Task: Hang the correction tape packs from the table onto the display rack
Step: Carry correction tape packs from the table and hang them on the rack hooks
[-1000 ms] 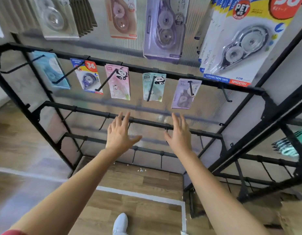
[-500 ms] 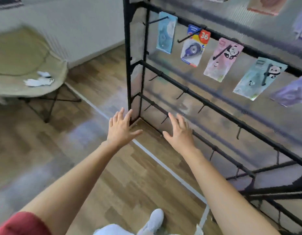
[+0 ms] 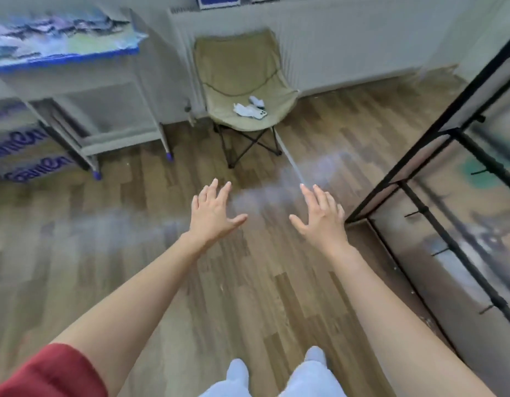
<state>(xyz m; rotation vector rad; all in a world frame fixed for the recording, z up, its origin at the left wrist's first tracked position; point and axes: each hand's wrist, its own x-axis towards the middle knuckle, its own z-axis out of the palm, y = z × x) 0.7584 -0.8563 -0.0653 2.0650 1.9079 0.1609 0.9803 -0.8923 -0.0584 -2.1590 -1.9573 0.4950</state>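
Observation:
My left hand [image 3: 212, 212] and my right hand [image 3: 321, 217] are stretched out in front of me over the wooden floor, fingers straight and spread, holding nothing. The black display rack [image 3: 437, 202] stands at the right edge, with only its lower bars and bare hooks in view. At the far left a white table [image 3: 84, 90] carries a blurred pile of correction tape packs [image 3: 56, 35] on its blue-edged top. Both hands are well away from the table and the rack.
A beige folding chair [image 3: 245, 81] with a phone and white items on its seat stands against the back wall. Cardboard boxes with blue lettering [image 3: 21, 159] sit under the table. A white tape line [image 3: 291, 159] runs along the floor.
The view has swung left, away from the rack with its hung packs and toward the table and chair. Both hands stay open and empty in front of me.

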